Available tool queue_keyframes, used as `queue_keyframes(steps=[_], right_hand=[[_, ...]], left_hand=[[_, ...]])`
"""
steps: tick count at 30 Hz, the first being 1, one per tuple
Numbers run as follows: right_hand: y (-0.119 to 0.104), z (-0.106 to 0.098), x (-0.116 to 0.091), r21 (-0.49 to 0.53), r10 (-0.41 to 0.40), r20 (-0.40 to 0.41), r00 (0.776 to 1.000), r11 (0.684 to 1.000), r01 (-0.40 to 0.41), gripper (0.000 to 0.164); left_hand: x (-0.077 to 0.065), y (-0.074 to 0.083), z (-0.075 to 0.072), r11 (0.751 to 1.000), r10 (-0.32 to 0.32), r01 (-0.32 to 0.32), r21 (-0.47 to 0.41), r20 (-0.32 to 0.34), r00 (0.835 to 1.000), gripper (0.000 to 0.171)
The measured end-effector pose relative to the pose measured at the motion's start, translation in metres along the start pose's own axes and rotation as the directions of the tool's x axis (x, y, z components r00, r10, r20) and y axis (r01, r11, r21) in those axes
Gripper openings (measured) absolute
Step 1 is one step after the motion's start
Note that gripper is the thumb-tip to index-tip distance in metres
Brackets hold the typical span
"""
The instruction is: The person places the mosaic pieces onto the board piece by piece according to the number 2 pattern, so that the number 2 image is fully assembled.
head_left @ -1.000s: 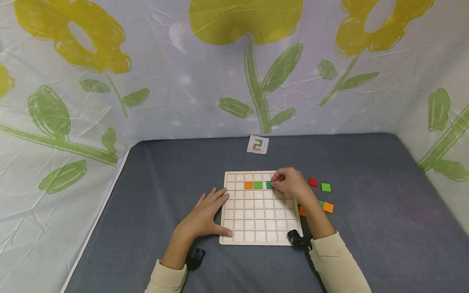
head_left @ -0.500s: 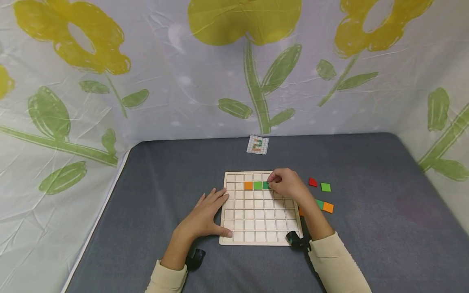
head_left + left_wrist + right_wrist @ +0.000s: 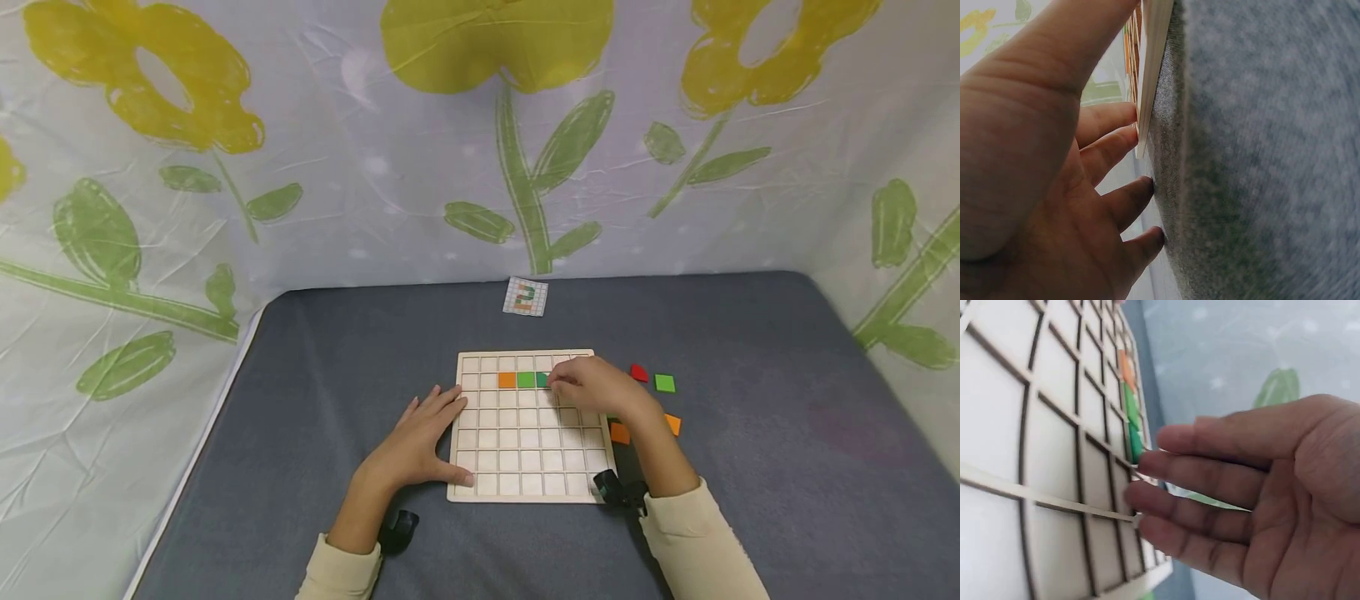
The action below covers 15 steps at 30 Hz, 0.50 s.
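Note:
A light wooden grid board (image 3: 528,450) lies on the dark cloth. An orange tile (image 3: 507,380), a light green tile (image 3: 527,380) and a dark green piece (image 3: 542,380) sit side by side in its second row from the back. My right hand (image 3: 596,385) is over the board, fingertips at the dark green piece. In the right wrist view its fingers (image 3: 1200,475) are fairly straight, close to the dark green piece (image 3: 1134,442) and not wrapped around it. My left hand (image 3: 412,446) rests spread along the board's left edge, thumb on the near left corner.
A small pattern card (image 3: 526,297) lies behind the board. Right of the board are a red piece (image 3: 639,372), a green square (image 3: 664,382) and orange squares (image 3: 620,432), partly behind my right forearm. A flower-printed cloth hangs at the back.
My right hand moved left with the dark green piece, bringing it up beside the light green tile. Its fingers have since loosened, and the forearm has swung slightly right. The left hand stayed put.

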State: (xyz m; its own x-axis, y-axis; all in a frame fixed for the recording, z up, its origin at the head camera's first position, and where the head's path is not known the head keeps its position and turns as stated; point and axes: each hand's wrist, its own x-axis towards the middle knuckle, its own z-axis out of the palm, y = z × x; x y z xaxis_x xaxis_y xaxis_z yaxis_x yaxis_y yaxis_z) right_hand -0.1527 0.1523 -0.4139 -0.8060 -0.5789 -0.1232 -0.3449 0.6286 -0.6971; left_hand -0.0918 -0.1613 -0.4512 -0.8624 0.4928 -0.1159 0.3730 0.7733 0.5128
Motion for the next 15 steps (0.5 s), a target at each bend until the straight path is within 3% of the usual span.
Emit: queue_keyframes(steps=[3, 5, 8, 11, 15], right_hand=[[-0.001, -0.013, -0.010, 0.047, -0.030, 0.090, 0.995, 0.999, 0.026, 0.025], [0.002, -0.025, -0.021, 0.078, -0.001, 0.098, 0.995, 0.997, -0.007, 0.027], [0.011, -0.044, -0.040, 0.056, 0.102, 0.030, 0.994, 0.993, -0.103, 0.024], [0.023, -0.056, -0.056, 0.005, 0.232, -0.032, 0.972, 0.973, -0.232, 0.019], [0.041, -0.057, -0.064, 0.040, 0.382, 0.035, 0.923, 0.923, -0.384, 0.021]], left_hand=[[0.000, 0.000, 0.000, 1.000, 0.002, -0.002, -0.004, 0.002, 1.000, 0.115], [0.000, 0.000, 0.000, 1.000, 0.007, -0.007, -0.004, 0.005, 1.000, 0.115], [0.001, 0.000, 0.000, 1.000, 0.012, -0.012, -0.010, 0.005, 1.000, 0.115], [0.000, -0.001, 0.001, 1.000, 0.003, -0.003, -0.010, 0.006, 1.000, 0.116], [0.000, -0.001, 0.001, 1.000, -0.007, 0.007, -0.011, 0.016, 1.000, 0.115]])
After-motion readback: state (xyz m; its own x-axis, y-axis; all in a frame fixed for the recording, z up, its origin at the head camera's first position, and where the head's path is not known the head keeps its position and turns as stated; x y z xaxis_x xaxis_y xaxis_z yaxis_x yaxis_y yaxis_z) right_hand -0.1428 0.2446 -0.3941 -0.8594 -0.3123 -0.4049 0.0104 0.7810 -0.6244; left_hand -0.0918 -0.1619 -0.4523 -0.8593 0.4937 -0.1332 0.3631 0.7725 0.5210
